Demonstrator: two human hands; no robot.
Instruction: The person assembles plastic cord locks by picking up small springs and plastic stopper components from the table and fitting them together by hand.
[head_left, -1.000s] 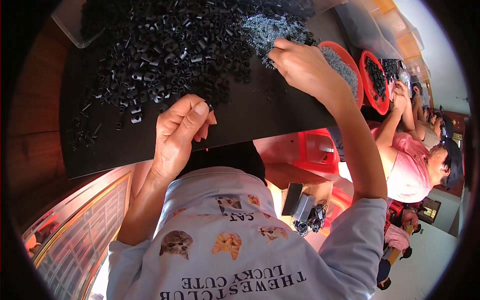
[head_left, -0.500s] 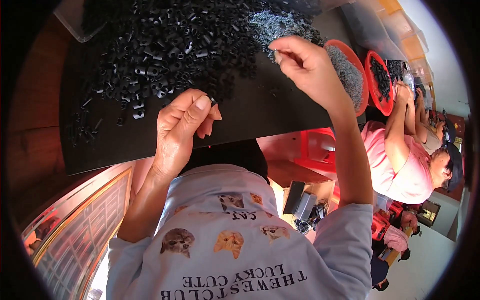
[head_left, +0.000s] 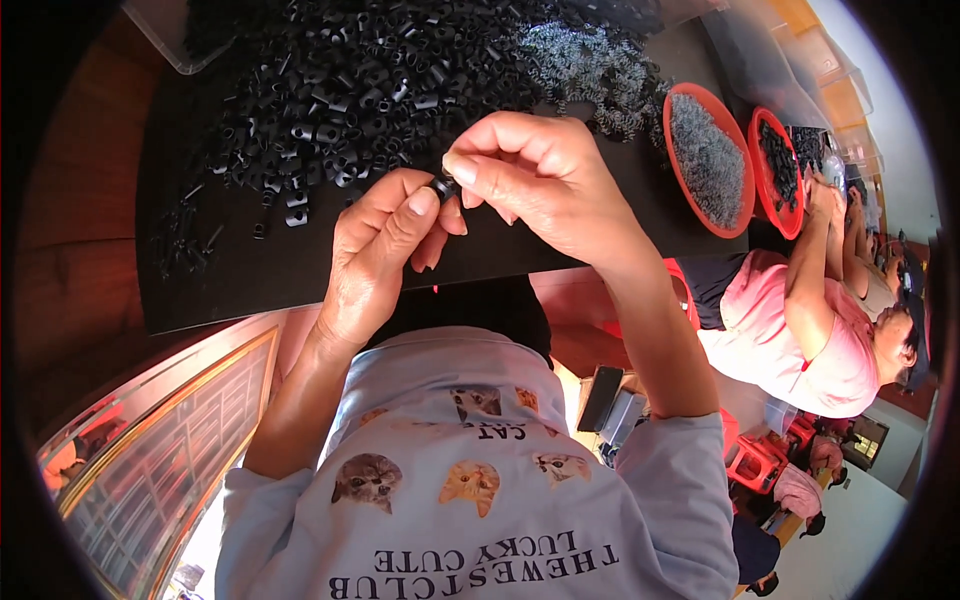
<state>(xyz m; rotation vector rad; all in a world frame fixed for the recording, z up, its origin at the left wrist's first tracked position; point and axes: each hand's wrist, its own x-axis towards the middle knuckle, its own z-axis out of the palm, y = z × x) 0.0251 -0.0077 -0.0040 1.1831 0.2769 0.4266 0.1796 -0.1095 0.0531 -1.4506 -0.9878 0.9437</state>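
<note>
My left hand (head_left: 378, 240) is closed, pinching a small black tube-like part (head_left: 441, 188) between thumb and index finger. Meeting it from the right, my right hand (head_left: 550, 185) has thumb and fingertips pressed together at the part's upper end. Whatever sits in that pinch is too small to make out. Beyond both hands spreads a heap of small black tubular parts (head_left: 330, 105), some with holes in their sides. A pile of small grey metal springs (head_left: 585, 65) lies to its right.
Grey springs fill a red bowl (head_left: 740, 226) at the right of the black table (head_left: 290, 275). Another red bowl (head_left: 796, 226) beside it holds black parts. A co-worker in a pink shirt (head_left: 775, 335) sits to the right. Thin black pieces (head_left: 190, 235) lie at the left.
My right hand has come from the edge of the spring pile leftward and nearer, to the black part in my left hand. The left hand keeps its pinch.
</note>
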